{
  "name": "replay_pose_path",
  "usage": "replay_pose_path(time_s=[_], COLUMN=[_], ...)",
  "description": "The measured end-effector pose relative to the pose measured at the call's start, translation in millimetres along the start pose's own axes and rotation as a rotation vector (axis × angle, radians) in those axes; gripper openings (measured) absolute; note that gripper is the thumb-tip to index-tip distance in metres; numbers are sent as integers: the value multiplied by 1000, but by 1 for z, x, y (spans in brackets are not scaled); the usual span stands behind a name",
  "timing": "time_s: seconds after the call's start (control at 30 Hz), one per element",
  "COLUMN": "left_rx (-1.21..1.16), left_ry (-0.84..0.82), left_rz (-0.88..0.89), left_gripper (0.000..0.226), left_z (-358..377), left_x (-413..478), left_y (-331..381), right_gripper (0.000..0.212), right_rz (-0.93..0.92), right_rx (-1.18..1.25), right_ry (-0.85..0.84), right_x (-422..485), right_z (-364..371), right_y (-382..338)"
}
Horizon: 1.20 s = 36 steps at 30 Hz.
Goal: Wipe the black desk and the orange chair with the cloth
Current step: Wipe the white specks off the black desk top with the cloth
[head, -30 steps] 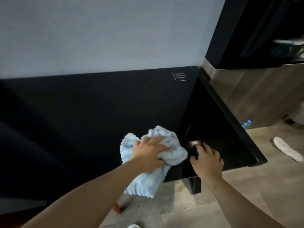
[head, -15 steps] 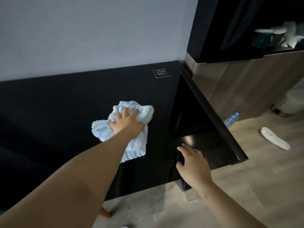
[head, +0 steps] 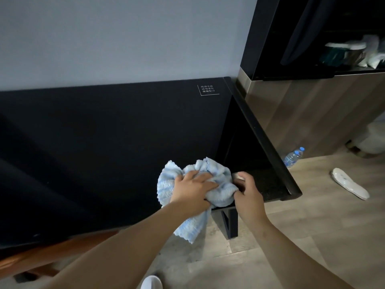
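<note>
blue cloth [head: 210, 180] under left hand [head: 192, 189]

Black matte desk [head: 108, 147] with a flat rectangular top, set against the pale wall, with a small white-lettered label near its far right corner and a lower recessed shelf along its right side. Light blue fluffy ribbed cloth [head: 210, 182], bunched up at the near edge of the top beside the recess, one end hanging over the front edge. Orange-brown chair [head: 52, 253], only partly seen, tucked under the desk's near left edge.
</note>
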<state>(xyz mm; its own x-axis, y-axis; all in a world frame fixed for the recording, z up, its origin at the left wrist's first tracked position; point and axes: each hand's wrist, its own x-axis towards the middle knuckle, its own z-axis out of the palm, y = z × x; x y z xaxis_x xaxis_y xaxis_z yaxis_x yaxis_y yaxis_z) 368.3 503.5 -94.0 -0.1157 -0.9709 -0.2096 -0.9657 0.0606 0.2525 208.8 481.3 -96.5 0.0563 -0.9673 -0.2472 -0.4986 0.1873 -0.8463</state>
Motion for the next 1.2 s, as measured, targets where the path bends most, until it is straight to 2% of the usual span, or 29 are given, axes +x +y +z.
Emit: replay_pose_path(time_s=[0.13,0.23,0.3,0.37,0.43,0.5,0.57,0.67,0.73,0.8,0.87,0.9,0.97,1.03,1.1,1.2], left_rx=[-27,-25,-18,8,-38,-96,29,192,332,374,369,369,333,223,180,167], left_ry=[29,-58,-40,121,242,166,50,57,1,-66,41,117,313,422,396,133], left_rz=[49,118,147,102,-21,-173,-218,-111,-7,53,148,134,-45,-236,-360,-450], left_gripper=[41,31,23,26,40,48,49,52,52,48,43,45,61,71,73,71], left_z=[8,9,1,-9,-12,-9,6,32,41,44,39,36,27,19,26,41], left_x=[-22,-42,-47,-43,-35,-33,-39,-59,-73,-89,-105,-112,-120,-124,-127,-135], left_y=[11,24,33,33,25,22,32,48,47,39,28,21,7,-5,-18,-16], right_gripper=[46,42,40,37,36,37,38,37,37,37,38,37,36,34,32,32], right_rz=[-13,-15,-36,-57,-62,-61,-56,-49,-40,-49,-63,-69,-81,-89,-103,-105], right_rx=[6,-7,-6,-2,0,-4,-16,-19,-33,-56,-71,-78,-87,-99,-118,-125], right_ry=[38,43,23,16,25,19,6,-18,-49,-88,-130,-152,-187,-217,-246,-281], right_x=[-18,-29,-33,-38,-42,-46,-49,-53,-55,-57,-60,-63,-67,-71,-74,-74], right_z=[-10,-17,-19,-22,-25,-29,-32,-32,-28,-22,-16,-13,-8,-3,-1,-5], right_y=[14,20,21,22,22,24,27,29,30,31,30,29,28,27,27,32])
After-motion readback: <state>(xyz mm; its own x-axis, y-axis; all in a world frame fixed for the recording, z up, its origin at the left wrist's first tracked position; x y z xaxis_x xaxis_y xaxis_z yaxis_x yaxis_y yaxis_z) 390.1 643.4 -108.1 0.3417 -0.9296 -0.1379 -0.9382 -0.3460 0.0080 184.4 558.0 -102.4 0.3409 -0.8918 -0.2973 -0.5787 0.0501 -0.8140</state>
